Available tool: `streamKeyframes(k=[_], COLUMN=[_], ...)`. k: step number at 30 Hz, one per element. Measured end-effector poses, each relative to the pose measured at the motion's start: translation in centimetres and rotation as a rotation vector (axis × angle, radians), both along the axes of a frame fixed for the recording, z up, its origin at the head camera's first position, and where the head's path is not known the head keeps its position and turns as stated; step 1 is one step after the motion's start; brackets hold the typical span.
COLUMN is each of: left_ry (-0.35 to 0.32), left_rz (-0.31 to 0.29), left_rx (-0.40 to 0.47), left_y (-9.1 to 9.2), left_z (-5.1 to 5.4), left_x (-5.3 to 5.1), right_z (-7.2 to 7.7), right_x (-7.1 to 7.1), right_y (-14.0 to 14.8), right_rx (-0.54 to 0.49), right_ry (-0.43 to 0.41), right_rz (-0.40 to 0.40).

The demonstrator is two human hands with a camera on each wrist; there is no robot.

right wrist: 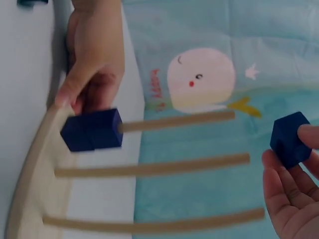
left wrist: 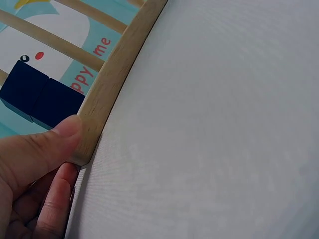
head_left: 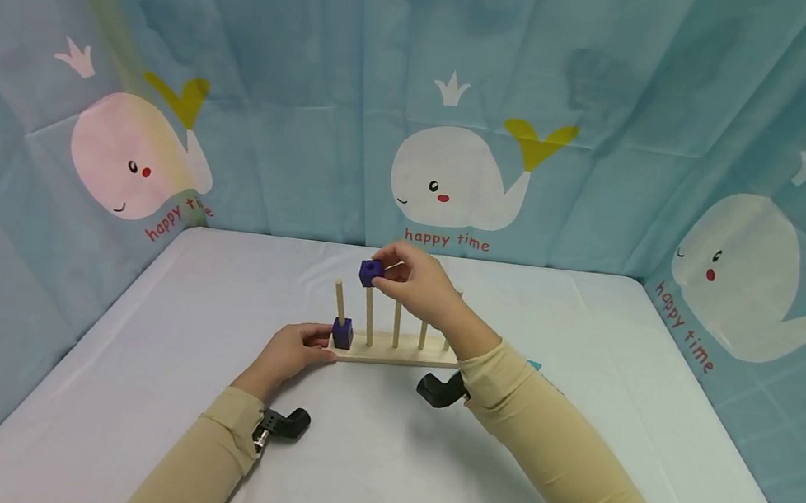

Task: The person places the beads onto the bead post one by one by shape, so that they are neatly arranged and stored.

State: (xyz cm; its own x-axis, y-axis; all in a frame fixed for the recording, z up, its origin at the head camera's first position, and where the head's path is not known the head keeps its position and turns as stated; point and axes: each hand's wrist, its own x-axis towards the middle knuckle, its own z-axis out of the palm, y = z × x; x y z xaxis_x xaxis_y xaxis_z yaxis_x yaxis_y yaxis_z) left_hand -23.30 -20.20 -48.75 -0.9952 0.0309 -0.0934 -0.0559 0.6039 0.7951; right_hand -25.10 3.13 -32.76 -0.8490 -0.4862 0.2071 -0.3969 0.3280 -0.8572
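A light wooden base (head_left: 399, 355) with several upright pegs stands on the table. Two dark blue cubes (right wrist: 92, 130) are stacked on the leftmost peg, the lower one against the base. My left hand (head_left: 294, 353) grips the left end of the base, its thumb on the edge in the left wrist view. My right hand (head_left: 418, 282) pinches another blue cube (head_left: 371, 273) between thumb and fingers, over the top of the second peg (head_left: 369, 318). A hole shows in that cube's upper face. The right forearm hides part of the base's right end.
A small light-blue item (head_left: 534, 365) lies behind the right sleeve, mostly hidden. A curtain with whale prints (head_left: 449, 178) hangs along the back and sides of the white table (head_left: 220, 280). Black camera mounts (head_left: 441, 390) stick out from both wrists.
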Motion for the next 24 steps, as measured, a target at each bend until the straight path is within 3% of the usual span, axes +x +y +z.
streamKeyframes(k=[12,24], left_ry=[0.013,0.018], left_rz=[-0.007,-0.016], left_rx=[-0.009,0.006], left_y=[-0.2,-0.1], left_z=[-0.1,-0.1], left_x=[-0.1,-0.1], right_z=[-1.9,-3.3], right_x=[0.2,0.3], right_y=[-3.8,-5.1], right_rx=[-0.061,-0.107], right_ry=[0.066,0.023], right_rz=[-0.067,-0.089])
